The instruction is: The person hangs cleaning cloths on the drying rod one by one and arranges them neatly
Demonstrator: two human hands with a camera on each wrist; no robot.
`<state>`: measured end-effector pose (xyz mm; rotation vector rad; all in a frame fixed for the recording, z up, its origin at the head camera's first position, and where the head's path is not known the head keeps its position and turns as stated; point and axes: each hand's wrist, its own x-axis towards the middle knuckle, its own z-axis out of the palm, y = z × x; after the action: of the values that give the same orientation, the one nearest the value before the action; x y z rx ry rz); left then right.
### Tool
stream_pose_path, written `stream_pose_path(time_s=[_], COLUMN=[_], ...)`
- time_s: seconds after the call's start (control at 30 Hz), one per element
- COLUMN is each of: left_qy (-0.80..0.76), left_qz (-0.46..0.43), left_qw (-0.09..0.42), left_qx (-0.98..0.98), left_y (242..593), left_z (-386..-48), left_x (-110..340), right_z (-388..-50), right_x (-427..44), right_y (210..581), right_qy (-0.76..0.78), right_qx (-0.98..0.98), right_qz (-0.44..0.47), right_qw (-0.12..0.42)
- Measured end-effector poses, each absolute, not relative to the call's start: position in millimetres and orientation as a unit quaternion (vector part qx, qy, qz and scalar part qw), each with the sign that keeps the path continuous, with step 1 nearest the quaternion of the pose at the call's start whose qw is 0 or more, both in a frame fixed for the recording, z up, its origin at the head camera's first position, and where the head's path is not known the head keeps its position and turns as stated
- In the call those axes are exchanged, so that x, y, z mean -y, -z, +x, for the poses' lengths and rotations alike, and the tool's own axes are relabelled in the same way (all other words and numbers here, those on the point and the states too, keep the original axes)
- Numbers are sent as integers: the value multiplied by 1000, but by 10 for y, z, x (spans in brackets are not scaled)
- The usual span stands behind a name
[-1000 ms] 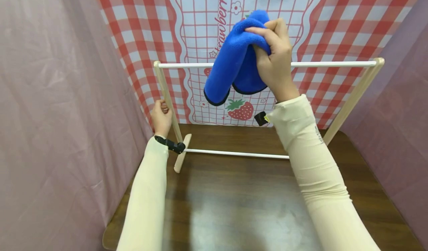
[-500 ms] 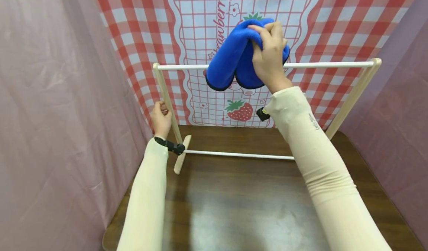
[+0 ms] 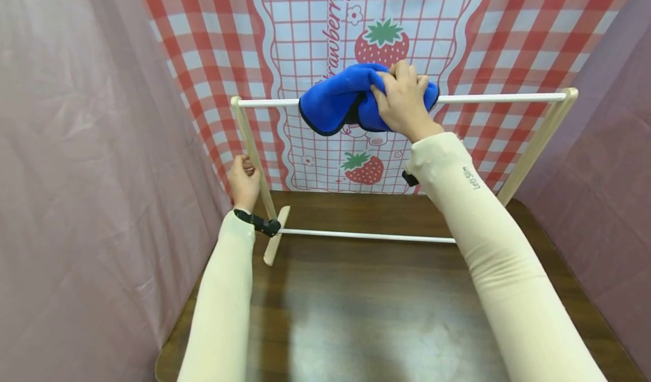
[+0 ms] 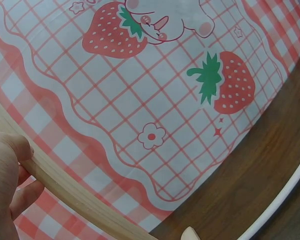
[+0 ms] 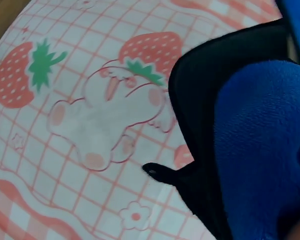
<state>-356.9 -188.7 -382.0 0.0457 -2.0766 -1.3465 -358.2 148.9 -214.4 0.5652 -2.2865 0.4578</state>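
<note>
Gripping the post [image 3: 246,130] at the left of the head view with the left hand [image 3: 244,181], thumb and fingers round it. Clutching the cloth [image 3: 333,94] in the right hand [image 3: 404,102] at upper middle, clamped on the bunched blue fabric. Already raised to the top bar [image 3: 500,98], by the look of that view, and hiding its middle stretch. Cannot tell from here whether resting on the bar or only hanging in front. Showing a black tab [image 5: 159,173] near the middle of the right wrist view. Judging by placement, probably more than halfway along. Seemingly left to do: settling over the bar, evening out the folds, letting go of both cloth and post.
</note>
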Motion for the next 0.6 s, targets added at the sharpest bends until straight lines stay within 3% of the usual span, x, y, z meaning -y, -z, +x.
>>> stream_pose_path(time_s=[0.43, 0.6], left_qy=[528, 522], left_qz=[13, 40], left_qw=[346, 401], left_qx=[776, 752], left_y=[3830, 3762], left_z=[-3567, -3556], left_x=[1859, 1758], right_z=[-3544, -3530], right_x=[-1539, -1533], right_y=[2138, 2139], right_qy=[-128, -126], right_qx=[930, 929], right_qz=[197, 198], right_qw=[282, 287])
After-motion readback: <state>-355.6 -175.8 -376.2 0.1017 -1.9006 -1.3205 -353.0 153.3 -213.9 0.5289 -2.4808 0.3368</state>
